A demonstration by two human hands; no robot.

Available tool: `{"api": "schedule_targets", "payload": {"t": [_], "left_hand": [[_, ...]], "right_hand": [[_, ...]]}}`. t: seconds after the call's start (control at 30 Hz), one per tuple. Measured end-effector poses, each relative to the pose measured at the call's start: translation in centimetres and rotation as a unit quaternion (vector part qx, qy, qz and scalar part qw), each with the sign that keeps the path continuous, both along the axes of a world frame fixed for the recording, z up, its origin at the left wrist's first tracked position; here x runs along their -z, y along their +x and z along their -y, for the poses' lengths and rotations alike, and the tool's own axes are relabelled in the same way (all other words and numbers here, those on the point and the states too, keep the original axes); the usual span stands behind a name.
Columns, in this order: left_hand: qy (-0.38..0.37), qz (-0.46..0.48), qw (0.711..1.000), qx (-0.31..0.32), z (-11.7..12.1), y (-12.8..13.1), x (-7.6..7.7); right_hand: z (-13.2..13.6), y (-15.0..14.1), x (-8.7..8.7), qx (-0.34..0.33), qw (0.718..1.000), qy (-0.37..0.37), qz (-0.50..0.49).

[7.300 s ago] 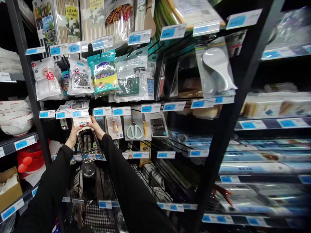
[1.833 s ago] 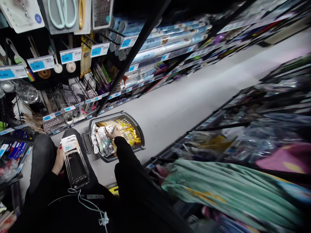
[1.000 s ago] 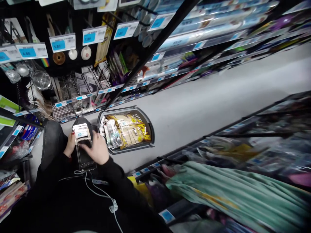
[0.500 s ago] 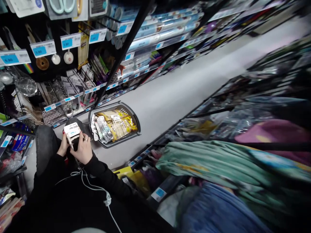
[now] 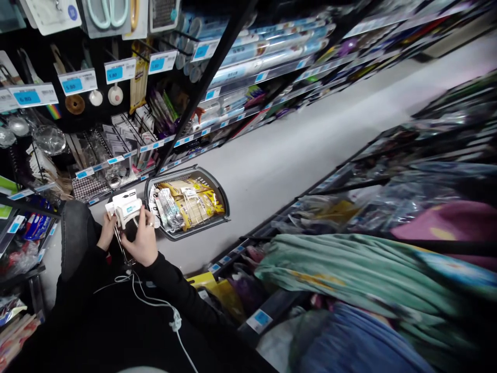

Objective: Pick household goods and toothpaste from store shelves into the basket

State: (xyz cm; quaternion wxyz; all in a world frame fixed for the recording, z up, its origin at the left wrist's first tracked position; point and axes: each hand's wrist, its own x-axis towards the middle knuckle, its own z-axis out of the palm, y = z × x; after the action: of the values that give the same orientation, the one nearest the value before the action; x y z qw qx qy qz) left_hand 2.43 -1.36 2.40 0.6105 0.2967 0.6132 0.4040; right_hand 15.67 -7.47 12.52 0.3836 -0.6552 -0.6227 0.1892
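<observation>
Both my hands hold a wire rack with a white paper label [image 5: 125, 208] in front of my body, low over the floor. My left hand [image 5: 105, 231] grips its left side. My right hand [image 5: 143, 242] is wrapped over its right side, a ring on one finger. Just right of the rack, a grey shopping basket [image 5: 218, 187] sits on the floor. It holds packaged goods, among them yellow packs and clear-wrapped utensils.
Black store shelves [image 5: 209, 77] with blue price tags, hanging scissors, rolls and kitchen goods run along the left. The grey aisle floor [image 5: 310, 140] stretches away to the right. Folded green and blue textiles [image 5: 349, 274] fill a display at lower right. A white cable [image 5: 155, 305] hangs at my chest.
My right hand left the basket and joined my left hand on the wire rack. The rack has since turned and moved a little toward the basket.
</observation>
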Motion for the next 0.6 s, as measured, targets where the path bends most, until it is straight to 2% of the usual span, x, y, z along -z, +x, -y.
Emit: {"api": "schedule_targets", "payload": {"t": [0.1, 0.13, 0.23, 0.3, 0.33, 0.43, 0.47, 0.5, 0.6], "left_hand": [[-0.010, -0.022, 1.000, -0.003, 0.0, 0.2, -0.2], [-0.014, -0.028, 1.000, -0.005, -0.1, 0.2, -0.3], [-0.028, -0.041, 0.999, -0.008, -0.2, 0.3, -0.3], [-0.033, -0.044, 0.998, -0.009, -0.3, 0.3, -0.2], [-0.034, -0.044, 0.998, -0.009, -0.3, 0.3, -0.2], [-0.030, -0.042, 0.999, -0.007, -0.4, 0.3, -0.3], [-0.028, -0.041, 0.999, -0.006, -0.4, 0.4, -0.4], [-0.026, -0.041, 0.999, -0.006, -0.4, 0.4, -0.5], [-0.024, -0.043, 0.999, -0.005, -0.4, 0.4, -0.6]], "right_hand": [[-0.4, 1.9, -2.1, -0.021, 0.997, 0.038, -0.066], [-0.7, 2.6, -2.8, -0.036, 0.992, 0.039, -0.116], [-1.5, 4.1, -5.1, -0.092, 0.948, 0.006, -0.304], [-1.9, 4.7, -6.5, -0.132, 0.892, -0.037, -0.431], [-2.1, 4.9, -7.1, -0.152, 0.853, -0.058, -0.496], [-2.3, 5.0, -8.5, -0.198, 0.692, -0.118, -0.684], [-2.4, 4.9, -8.8, -0.198, 0.653, -0.129, -0.719], [-2.4, 4.8, -8.9, -0.193, 0.627, -0.138, -0.742], [-2.4, 4.5, -9.1, -0.177, 0.576, -0.155, -0.783]]}}
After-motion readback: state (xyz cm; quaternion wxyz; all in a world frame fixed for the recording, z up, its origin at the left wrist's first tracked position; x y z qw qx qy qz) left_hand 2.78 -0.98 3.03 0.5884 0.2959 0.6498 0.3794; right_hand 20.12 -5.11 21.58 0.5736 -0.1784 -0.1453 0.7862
